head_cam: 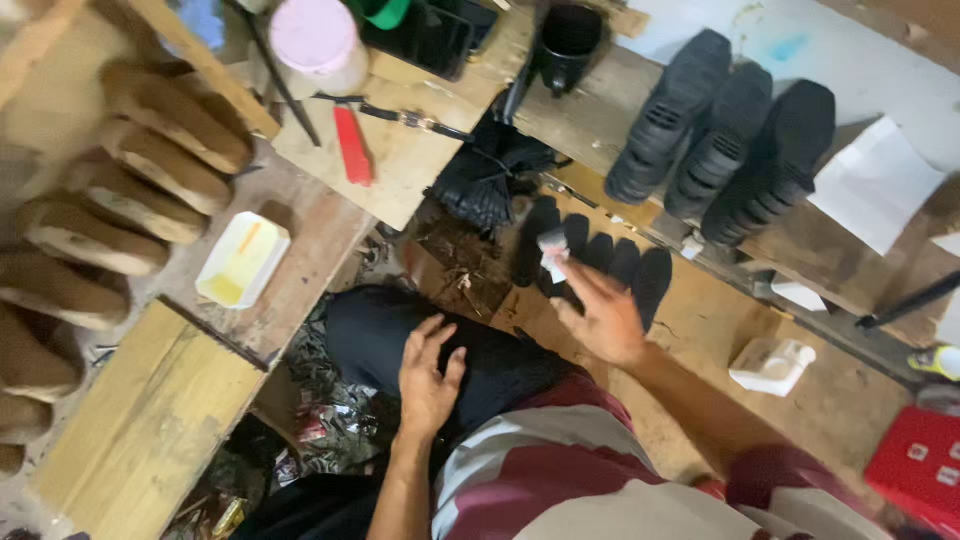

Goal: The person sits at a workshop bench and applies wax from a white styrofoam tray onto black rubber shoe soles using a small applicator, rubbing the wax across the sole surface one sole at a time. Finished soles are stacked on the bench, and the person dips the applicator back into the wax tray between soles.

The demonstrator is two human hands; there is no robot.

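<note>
Cluttered wooden benches and a plank floor surround the seated person. Right hand [600, 315] reaches forward, its fingertips pinching a small whitish piece [553, 250], perhaps a scrap of cloth or paper, just over a row of flat black insoles [600, 262] lying side by side on the boards. Left hand [428, 375] rests open and empty on the dark trouser knee [480, 350]. By the look of it, the work in hand is treating or wiping the insoles one at a time, and the coming move would call for a steady press along one insole's face without shifting its neighbours. Beyond them three black ridged soles [725, 150] lean together on a bench, with white paper sheets [875, 180] beside. Near the right forearm lies a small white plastic bottle [772, 365], and a red box [915, 465] sits at the lower right corner. Left of the knee, a shallow white tray [243, 260] with yellow residue sits on a plank, wooden shoe lasts [120, 200] stacked past it, and a pink-lidded tub [318, 45] farther up.
</note>
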